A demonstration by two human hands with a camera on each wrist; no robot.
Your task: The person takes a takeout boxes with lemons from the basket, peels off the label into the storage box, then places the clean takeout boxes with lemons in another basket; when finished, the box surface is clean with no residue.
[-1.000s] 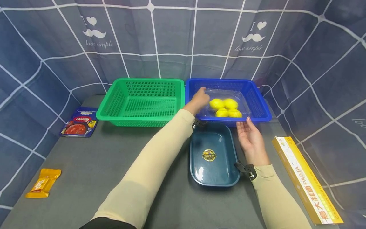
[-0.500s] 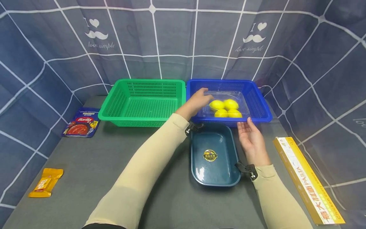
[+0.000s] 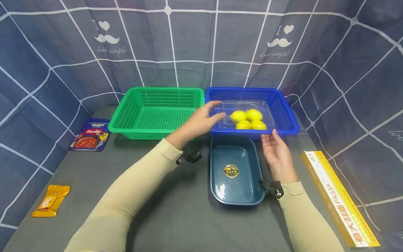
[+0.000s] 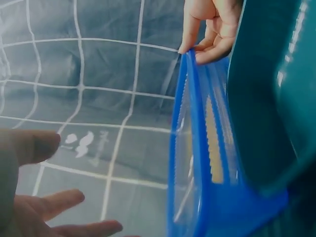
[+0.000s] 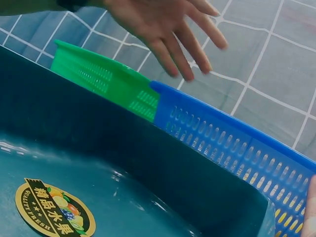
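A clear plastic box [image 3: 226, 122] with several yellow lemons [image 3: 253, 114] sits inside the blue basket [image 3: 286, 115]. My left hand [image 3: 196, 122] hovers at the basket's left end, fingers spread and holding nothing; the right wrist view shows it above the basket rims. With my right hand [image 3: 277, 157] I hold the blue basket's front rim near its right corner. In the left wrist view, the thumb [image 4: 190, 32] lies at the rim's top and the fingers curl against the outer wall. A dark teal tray [image 3: 236, 190] with a round fruit sticker stands between my forearms.
The green basket [image 3: 157, 135] stands left of the blue one, bare inside. A Barilla pouch [image 3: 89, 134] lies beside it, and an orange packet [image 3: 50, 201] lies front left. A long yellow pasta box [image 3: 340, 199] lies at the right, near the checked curtain [image 3: 352, 87].
My left hand has drawn back left and toward me from over the blue basket, its fingers spreading. The lemon box stays in the basket. My right hand holds still at the rim.
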